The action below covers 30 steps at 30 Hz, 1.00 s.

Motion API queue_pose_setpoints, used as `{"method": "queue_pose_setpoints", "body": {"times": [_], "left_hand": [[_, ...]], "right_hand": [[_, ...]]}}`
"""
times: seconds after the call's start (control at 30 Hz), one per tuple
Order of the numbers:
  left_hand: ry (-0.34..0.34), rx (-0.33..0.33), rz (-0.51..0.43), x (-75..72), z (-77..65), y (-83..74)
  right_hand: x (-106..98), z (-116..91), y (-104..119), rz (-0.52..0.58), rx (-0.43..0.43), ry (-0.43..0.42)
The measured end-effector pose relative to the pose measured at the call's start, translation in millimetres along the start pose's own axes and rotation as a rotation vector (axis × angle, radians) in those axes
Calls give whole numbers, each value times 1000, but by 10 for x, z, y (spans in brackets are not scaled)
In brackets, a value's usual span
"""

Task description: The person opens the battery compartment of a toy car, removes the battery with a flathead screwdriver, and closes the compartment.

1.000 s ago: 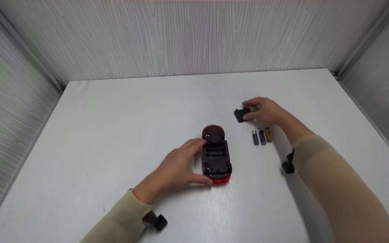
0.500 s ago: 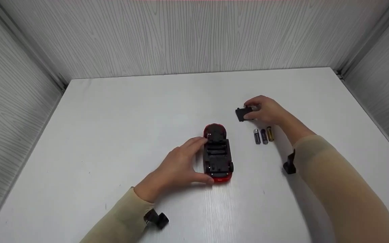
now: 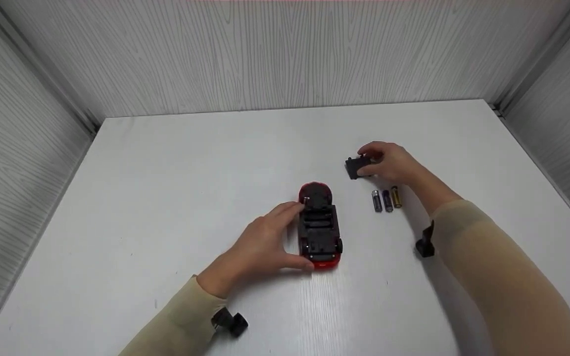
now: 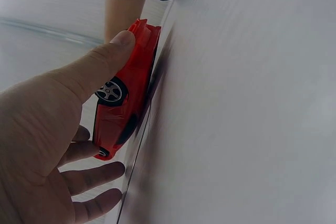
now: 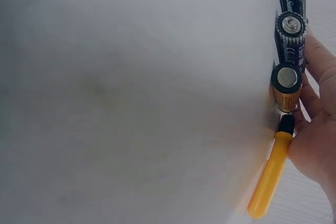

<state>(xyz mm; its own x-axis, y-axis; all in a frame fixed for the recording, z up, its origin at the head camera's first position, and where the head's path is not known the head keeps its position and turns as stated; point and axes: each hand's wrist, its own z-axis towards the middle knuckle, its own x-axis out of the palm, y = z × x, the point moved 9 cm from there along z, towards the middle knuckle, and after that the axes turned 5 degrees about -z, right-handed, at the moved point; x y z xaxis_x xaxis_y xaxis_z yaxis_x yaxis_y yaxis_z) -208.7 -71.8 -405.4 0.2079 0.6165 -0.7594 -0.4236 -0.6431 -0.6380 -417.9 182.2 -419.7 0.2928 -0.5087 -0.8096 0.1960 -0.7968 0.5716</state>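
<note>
A red toy car (image 3: 320,236) lies wheels-up on the white table, its black underside showing an uncovered battery compartment (image 3: 317,220). My left hand (image 3: 260,244) holds it from the left, thumb at the red end nearer me and fingertips along its side; the left wrist view shows the thumb pressed on the red body (image 4: 137,61). Further back and to the right, my right hand (image 3: 390,162) pinches a flat black battery cover (image 3: 355,168) with small tabs, between thumb and fingers. The fingers partly hide the cover. In the right wrist view the batteries block it.
Three batteries stand out between the car and my right forearm: a silver-black one (image 3: 376,201), a dark one (image 3: 388,200) and a gold one (image 3: 397,197). A yellow-handled screwdriver (image 5: 271,177) lies beside them in the right wrist view. Grey wood-grain panels (image 3: 285,54) enclose the table.
The head view has shifted slightly since the first frame. Both hands keep their places on the car and the battery cover; the batteries lie as before.
</note>
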Motion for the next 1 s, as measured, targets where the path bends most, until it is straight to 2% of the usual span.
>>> {"method": "queue_pose_setpoints", "body": {"times": [0.4, 0.57, 0.77, 1.0], "left_hand": [[-4, -10, 1, -5, -8, 12], [4, -16, -10, 7, -10, 26], [4, -16, -15, 8, -7, 22], [-1, -1, -4, 4, -8, 14]], "right_hand": [[-47, -31, 16, 68, -22, -30], [-117, -51, 15, 93, -27, -94], [-253, -115, 72, 124, -86, -172], [-303, -248, 143, 227, -96, -164]]}}
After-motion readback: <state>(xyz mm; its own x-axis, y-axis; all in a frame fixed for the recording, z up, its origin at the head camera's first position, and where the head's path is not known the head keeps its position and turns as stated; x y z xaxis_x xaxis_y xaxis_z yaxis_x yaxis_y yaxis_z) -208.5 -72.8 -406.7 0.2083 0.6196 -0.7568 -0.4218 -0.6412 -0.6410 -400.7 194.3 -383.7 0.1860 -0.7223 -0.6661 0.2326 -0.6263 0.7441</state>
